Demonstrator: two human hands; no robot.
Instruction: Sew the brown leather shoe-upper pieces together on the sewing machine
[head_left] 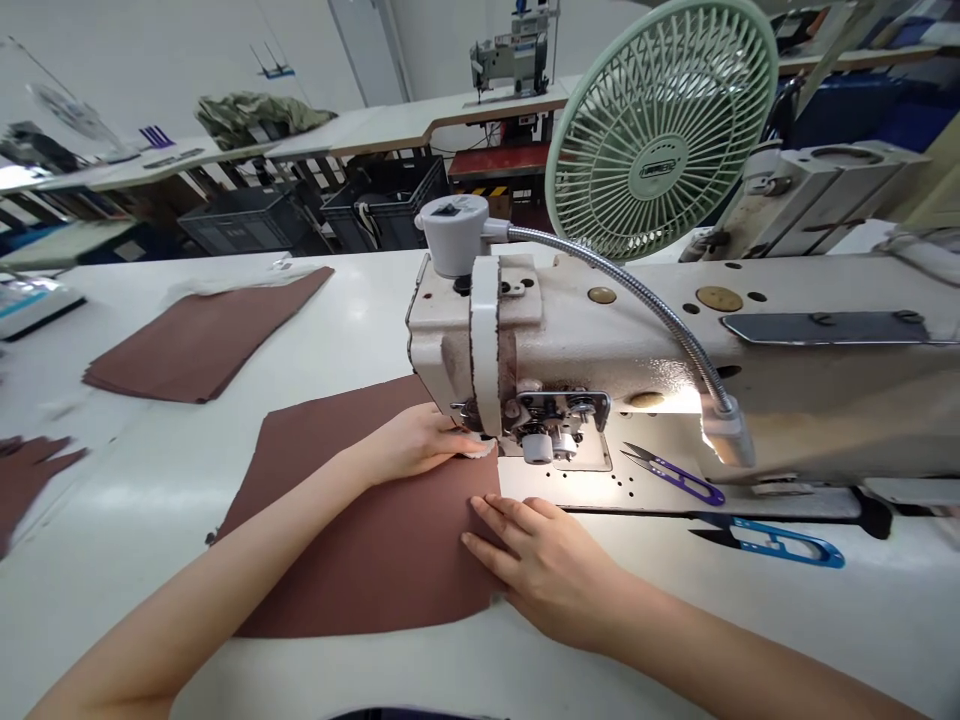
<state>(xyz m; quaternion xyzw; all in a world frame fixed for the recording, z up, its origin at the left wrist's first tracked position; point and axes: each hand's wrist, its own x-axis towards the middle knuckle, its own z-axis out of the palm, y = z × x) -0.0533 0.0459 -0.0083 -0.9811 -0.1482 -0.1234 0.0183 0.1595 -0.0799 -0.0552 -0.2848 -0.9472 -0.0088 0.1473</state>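
Observation:
A brown fabric panel [375,560] lies flat on the white table, its right edge at the sewing machine's [480,330] needle area. My left hand [420,440] rests on the panel beside the machine head, fingers together on a small white piece [481,451] at the panel's edge. The machine head partly hides those fingertips. My right hand [536,565] lies palm down with fingers stretched out, the fingertips on the panel's right edge. Right of it are purple thread snips [686,480] on the machine bed and blue thread snips [787,545] on the table.
A stack of brown panels [202,340] lies at the back left, with another brown piece [30,480] at the left edge. A lamp on a bendy neck [652,290] arches over the machine. Behind stand a green fan [660,130] and grey crates [247,220].

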